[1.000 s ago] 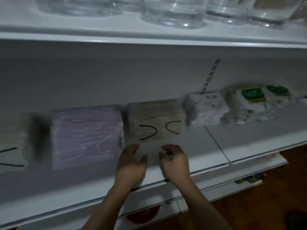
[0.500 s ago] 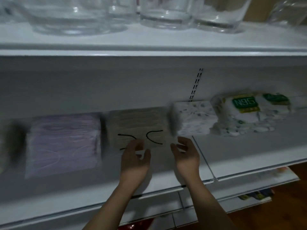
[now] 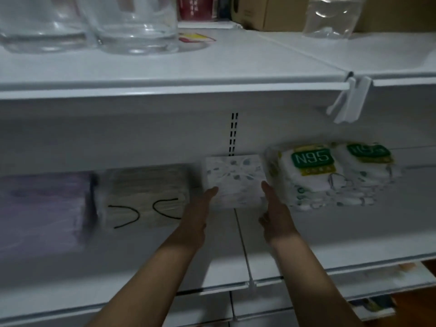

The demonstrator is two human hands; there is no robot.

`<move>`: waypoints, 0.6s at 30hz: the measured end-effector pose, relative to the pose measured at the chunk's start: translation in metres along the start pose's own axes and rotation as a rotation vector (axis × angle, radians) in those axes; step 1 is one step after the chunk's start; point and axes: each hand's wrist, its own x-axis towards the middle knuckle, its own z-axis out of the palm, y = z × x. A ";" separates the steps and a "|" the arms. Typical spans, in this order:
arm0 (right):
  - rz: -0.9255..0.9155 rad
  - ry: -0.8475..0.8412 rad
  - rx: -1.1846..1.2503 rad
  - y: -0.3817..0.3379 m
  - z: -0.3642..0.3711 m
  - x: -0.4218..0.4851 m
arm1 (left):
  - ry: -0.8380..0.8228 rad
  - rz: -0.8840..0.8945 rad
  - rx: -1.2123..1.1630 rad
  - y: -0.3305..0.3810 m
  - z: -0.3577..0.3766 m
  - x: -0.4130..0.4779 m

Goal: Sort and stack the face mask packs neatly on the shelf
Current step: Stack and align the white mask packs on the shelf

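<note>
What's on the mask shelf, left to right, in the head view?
purple mask pack → beige mask pack with black ear loops → left hand → white patterned mask pack → right hand → N95 pack → second N95 pack

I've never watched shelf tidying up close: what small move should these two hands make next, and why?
Probably press both palms onto the sides of the white spotted soft mask pack: the left hand and right hand flank it with straight fingers, not yet gripping, so squeezing would let them square it up.
</note>
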 end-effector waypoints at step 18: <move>0.080 -0.085 0.192 -0.026 0.022 0.061 | -0.006 -0.203 0.005 0.049 0.018 0.035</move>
